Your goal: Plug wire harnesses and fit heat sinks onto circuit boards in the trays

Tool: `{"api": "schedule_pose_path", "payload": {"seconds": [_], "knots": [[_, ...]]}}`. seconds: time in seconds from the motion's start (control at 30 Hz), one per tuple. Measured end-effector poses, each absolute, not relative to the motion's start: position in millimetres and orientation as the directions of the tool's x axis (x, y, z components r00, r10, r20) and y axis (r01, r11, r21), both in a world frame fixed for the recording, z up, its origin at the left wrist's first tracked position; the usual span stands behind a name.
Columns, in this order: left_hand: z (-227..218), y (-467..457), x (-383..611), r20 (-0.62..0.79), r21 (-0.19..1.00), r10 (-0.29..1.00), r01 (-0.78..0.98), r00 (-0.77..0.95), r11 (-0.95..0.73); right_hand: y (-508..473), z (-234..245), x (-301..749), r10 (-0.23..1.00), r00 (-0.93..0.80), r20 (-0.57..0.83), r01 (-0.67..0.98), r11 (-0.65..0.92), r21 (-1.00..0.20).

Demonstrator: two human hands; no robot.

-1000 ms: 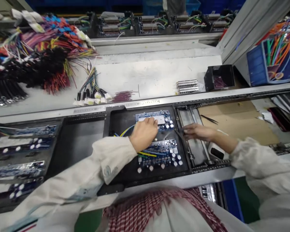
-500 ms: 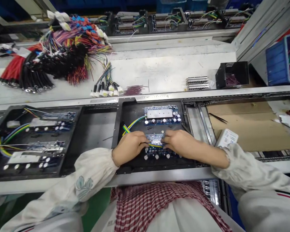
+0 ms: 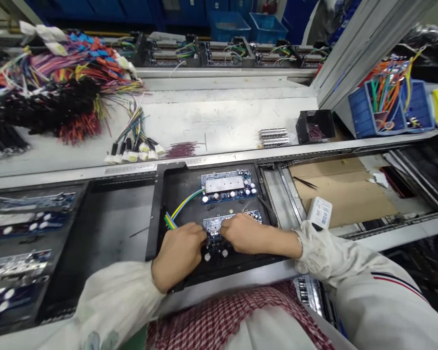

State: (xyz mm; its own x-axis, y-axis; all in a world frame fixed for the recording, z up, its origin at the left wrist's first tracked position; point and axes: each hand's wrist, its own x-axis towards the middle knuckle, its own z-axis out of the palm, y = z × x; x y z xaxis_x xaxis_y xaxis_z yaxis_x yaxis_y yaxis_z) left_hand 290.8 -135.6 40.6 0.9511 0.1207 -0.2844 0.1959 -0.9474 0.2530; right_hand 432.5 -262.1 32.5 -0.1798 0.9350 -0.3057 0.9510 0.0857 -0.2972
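Observation:
A black tray (image 3: 160, 204) on the conveyor carries two blue circuit boards. The far board (image 3: 227, 185) has a silver heat sink and yellow, green and blue wires (image 3: 180, 209) running off its left end. My left hand (image 3: 177, 255) and my right hand (image 3: 243, 234) both rest on the near board (image 3: 213, 224), fingers curled down onto it and meeting at its middle. Whatever the fingertips pinch is hidden beneath them. White-topped capacitors (image 3: 215, 253) show between my hands.
Another tray with boards (image 3: 18, 243) sits to the left on the conveyor. Bundles of coloured wires (image 3: 58, 92) lie on the bench behind, with connector leads (image 3: 135, 150), a metal stack (image 3: 274, 137) and a black bin (image 3: 316, 126). A white box (image 3: 319, 212) lies on cardboard (image 3: 346, 189) at right.
My left hand left the far board and my right hand came in from the rail; both settled on the near board. My view has since shifted, the tray sliding a little left.

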Motion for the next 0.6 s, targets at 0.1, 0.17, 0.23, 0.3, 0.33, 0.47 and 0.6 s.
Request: {"api": "schedule_pose_path", "payload": {"seconds": [0.1, 0.17, 0.23, 0.3, 0.33, 0.47, 0.6], "knots": [[39.0, -143.4, 288.4, -0.245, 0.187, 0.149, 0.198, 0.958, -0.962, -262.5, 26.1, 424.9, 0.939, -0.197, -0.280, 0.950, 0.112, -0.293], [37.6, -145.7, 287.8, -0.243, 0.175, 0.143, 0.188, 0.959, -0.966, -262.5, 27.5, 426.9, 0.935, -0.219, -0.277, 0.942, 0.129, -0.308], [35.5, -145.4, 287.4, -0.254, 0.170, 0.137, 0.183, 0.958, -0.968, -261.2, 38.7, 448.3, 0.968, -0.118, -0.219, 0.948, 0.045, -0.314], [33.2, -144.0, 286.7, -0.263, 0.164, 0.137, 0.184, 0.955, -0.969, -258.9, 57.4, 496.3, 0.983, 0.167, -0.072, 0.939, -0.181, -0.292], [32.1, -143.3, 286.4, -0.268, 0.163, 0.138, 0.186, 0.953, -0.969, -257.8, 66.7, 529.1, 0.959, 0.282, -0.006, 0.926, -0.274, -0.261], [30.1, -142.5, 286.1, -0.307, 0.171, 0.151, 0.211, 0.940, -0.963, -258.8, 74.3, 671.3, 0.781, 0.602, 0.169, 0.798, -0.583, -0.149], [30.5, -143.3, 287.0, -0.328, 0.172, 0.163, 0.229, 0.931, -0.958, -265.2, 36.1, 749.3, 0.784, 0.600, 0.161, 0.800, -0.589, -0.116]]}}
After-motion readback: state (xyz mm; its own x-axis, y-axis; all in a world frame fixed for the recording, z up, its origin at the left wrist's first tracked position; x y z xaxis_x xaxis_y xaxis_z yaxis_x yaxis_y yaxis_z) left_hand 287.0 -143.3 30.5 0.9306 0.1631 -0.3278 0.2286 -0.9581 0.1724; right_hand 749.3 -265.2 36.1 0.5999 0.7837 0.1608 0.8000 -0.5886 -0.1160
